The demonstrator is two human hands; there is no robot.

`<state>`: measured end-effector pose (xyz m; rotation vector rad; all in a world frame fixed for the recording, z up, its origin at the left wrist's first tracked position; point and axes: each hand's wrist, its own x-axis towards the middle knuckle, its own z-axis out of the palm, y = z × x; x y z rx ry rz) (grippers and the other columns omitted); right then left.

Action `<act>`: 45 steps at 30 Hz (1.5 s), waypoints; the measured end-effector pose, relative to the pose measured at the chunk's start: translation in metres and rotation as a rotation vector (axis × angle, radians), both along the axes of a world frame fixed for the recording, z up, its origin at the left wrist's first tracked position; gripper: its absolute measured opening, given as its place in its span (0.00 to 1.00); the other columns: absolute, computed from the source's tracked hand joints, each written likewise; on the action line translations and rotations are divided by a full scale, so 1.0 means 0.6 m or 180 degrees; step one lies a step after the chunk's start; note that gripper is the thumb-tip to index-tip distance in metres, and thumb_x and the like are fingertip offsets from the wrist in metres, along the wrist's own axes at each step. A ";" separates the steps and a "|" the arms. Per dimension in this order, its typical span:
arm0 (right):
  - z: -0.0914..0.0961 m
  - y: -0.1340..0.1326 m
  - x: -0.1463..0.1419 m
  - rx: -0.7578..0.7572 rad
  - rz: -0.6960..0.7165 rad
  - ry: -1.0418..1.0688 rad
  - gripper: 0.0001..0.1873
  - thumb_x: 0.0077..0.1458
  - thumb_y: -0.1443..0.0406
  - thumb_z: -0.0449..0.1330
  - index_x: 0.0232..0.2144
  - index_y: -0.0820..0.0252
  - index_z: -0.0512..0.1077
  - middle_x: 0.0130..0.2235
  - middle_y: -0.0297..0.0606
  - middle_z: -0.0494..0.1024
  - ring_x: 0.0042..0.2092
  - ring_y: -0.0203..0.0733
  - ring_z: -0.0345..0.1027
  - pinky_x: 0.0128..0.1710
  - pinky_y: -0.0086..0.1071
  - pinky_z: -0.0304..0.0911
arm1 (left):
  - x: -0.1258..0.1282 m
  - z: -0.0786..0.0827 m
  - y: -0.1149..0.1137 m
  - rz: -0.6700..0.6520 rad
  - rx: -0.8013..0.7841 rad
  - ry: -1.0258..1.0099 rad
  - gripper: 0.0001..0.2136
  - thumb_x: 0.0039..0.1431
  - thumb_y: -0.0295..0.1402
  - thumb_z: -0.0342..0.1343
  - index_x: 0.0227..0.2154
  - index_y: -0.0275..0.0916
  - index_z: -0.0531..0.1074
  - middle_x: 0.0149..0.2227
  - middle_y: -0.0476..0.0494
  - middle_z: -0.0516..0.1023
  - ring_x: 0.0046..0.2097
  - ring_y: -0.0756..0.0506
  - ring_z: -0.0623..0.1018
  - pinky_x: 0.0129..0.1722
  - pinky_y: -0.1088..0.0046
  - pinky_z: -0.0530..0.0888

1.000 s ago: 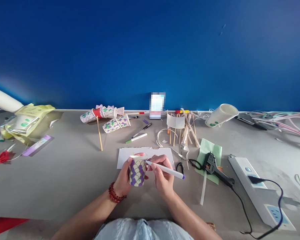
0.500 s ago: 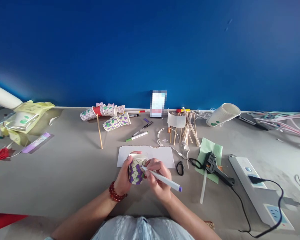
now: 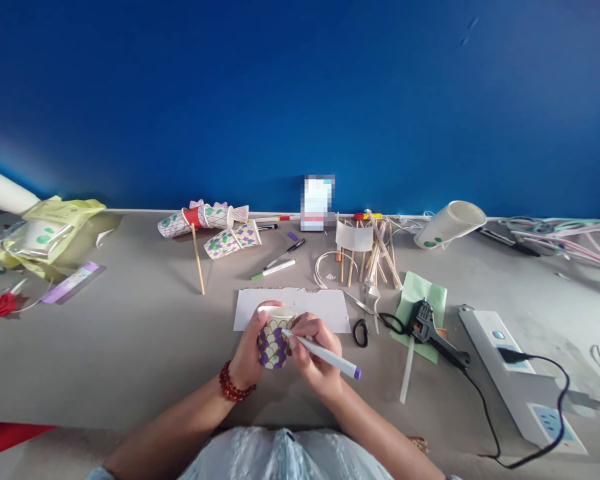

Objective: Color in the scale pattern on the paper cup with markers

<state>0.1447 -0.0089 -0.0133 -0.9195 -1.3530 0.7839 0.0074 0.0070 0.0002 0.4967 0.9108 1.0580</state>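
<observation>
My left hand (image 3: 247, 353), with a red bead bracelet at the wrist, is wrapped round a small paper cup (image 3: 274, 339) covered in a scale pattern partly coloured purple. My right hand (image 3: 316, 357) pinches a white marker with a purple end (image 3: 325, 355), its tip touching the cup's upper side. The cup is held just above the grey table (image 3: 130, 347), in front of a white sheet of paper (image 3: 325, 308).
Decorated cups on a stick (image 3: 205, 223) lie at the back. Markers (image 3: 275, 269), wooden sticks (image 3: 375, 257), scissors (image 3: 361, 331), a black glue gun (image 3: 433, 330) on green paper, a power strip (image 3: 523, 383) and a tipped white cup (image 3: 447, 225) lie to the right. Yellow bags (image 3: 45, 230) sit far left.
The marker tip has moved from beside the cup onto its surface, and both hands with the cup have shifted slightly nearer to me.
</observation>
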 end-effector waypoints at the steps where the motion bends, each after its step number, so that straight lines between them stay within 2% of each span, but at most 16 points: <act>1: 0.001 0.000 0.000 0.0001 -0.0010 -0.0022 0.05 0.64 0.64 0.59 0.34 0.52 0.69 0.27 0.34 0.70 0.31 0.44 0.65 0.34 0.39 0.64 | 0.000 0.000 0.000 0.0010 0.0007 0.0019 0.19 0.59 0.52 0.63 0.41 0.41 0.77 0.33 0.48 0.79 0.36 0.46 0.79 0.38 0.71 0.77; 10: 0.001 0.001 -0.002 -0.0103 -0.0148 0.0001 0.08 0.67 0.61 0.58 0.33 0.53 0.69 0.27 0.34 0.70 0.30 0.43 0.66 0.32 0.38 0.64 | 0.002 -0.003 0.002 0.0084 0.0045 0.0122 0.20 0.55 0.53 0.66 0.40 0.41 0.79 0.36 0.46 0.79 0.40 0.44 0.80 0.40 0.70 0.78; 14: -0.001 0.000 -0.002 -0.0083 -0.0084 -0.0039 0.07 0.67 0.61 0.58 0.33 0.53 0.69 0.27 0.34 0.70 0.30 0.43 0.65 0.32 0.39 0.64 | 0.001 -0.006 0.002 0.0053 0.0100 0.0141 0.19 0.59 0.52 0.63 0.41 0.41 0.78 0.36 0.47 0.79 0.38 0.45 0.79 0.40 0.70 0.78; 28: -0.004 0.001 -0.001 -0.0087 -0.0047 -0.0047 0.07 0.67 0.62 0.58 0.33 0.52 0.68 0.27 0.33 0.69 0.29 0.42 0.64 0.32 0.38 0.62 | 0.000 -0.008 0.001 0.0048 0.0047 0.0109 0.20 0.58 0.53 0.64 0.41 0.42 0.78 0.35 0.47 0.79 0.38 0.46 0.79 0.39 0.71 0.78; 32: -0.005 0.000 -0.001 -0.0128 -0.0056 -0.0022 0.08 0.67 0.60 0.58 0.33 0.53 0.68 0.27 0.33 0.70 0.29 0.42 0.64 0.31 0.38 0.63 | 0.001 -0.004 0.002 0.0083 0.0070 0.0151 0.20 0.57 0.53 0.64 0.40 0.41 0.79 0.34 0.47 0.78 0.36 0.46 0.78 0.38 0.71 0.78; 37: -0.006 0.000 -0.001 -0.0157 -0.0035 -0.0025 0.11 0.67 0.57 0.58 0.32 0.53 0.68 0.27 0.34 0.70 0.29 0.43 0.64 0.31 0.38 0.63 | 0.001 -0.010 0.002 0.0117 0.0015 0.0113 0.20 0.55 0.53 0.66 0.40 0.42 0.79 0.35 0.47 0.79 0.37 0.46 0.79 0.39 0.71 0.79; 45: -0.007 0.001 -0.003 -0.0237 -0.0123 0.0151 0.08 0.68 0.60 0.58 0.34 0.53 0.69 0.27 0.33 0.69 0.30 0.42 0.64 0.30 0.36 0.62 | -0.001 -0.012 0.000 0.0029 -0.0065 0.0024 0.20 0.57 0.53 0.65 0.41 0.43 0.79 0.37 0.47 0.81 0.36 0.46 0.80 0.38 0.70 0.81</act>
